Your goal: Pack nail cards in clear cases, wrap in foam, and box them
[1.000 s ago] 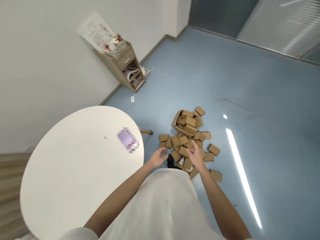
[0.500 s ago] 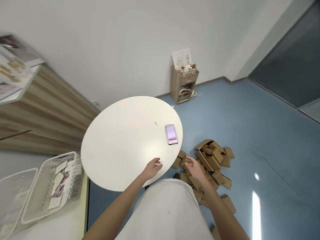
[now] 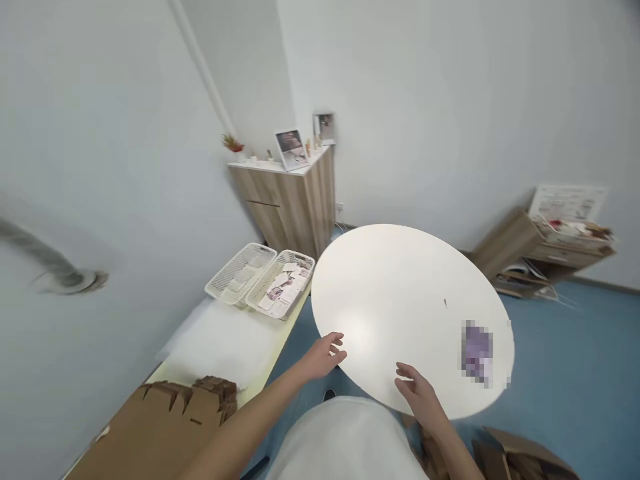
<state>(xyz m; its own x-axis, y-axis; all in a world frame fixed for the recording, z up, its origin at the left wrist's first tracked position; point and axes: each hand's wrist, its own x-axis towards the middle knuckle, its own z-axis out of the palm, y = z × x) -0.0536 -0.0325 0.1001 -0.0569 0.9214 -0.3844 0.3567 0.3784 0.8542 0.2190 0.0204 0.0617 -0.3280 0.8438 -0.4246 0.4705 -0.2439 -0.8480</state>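
Note:
My left hand (image 3: 323, 355) hangs near the front left edge of a round white table (image 3: 390, 280), its fingers apart and nothing in them. Over the table's near edge is my right hand (image 3: 419, 393), also empty, with thumb and fingers spread. A blurred-out purple, phone-like item (image 3: 477, 353) lies on the right part of the tabletop. Behind it rests a small, thin dark object (image 3: 445, 303), too small to name. Neither hand touches either item.
At left, a side table bears two white plastic baskets (image 3: 241, 273), one with printed papers (image 3: 285, 288), and brown flattened cardboard (image 3: 165, 427). A wooden cabinet (image 3: 285, 207) stands in the corner. Cardboard boxes (image 3: 520, 453) lie on the floor at lower right; a small nightstand (image 3: 530, 253) stands behind.
My view has swung left, bringing the cabinet, baskets and flattened cardboard into sight. The table now appears farther right, and my right hand is over its edge. Both hands stay empty.

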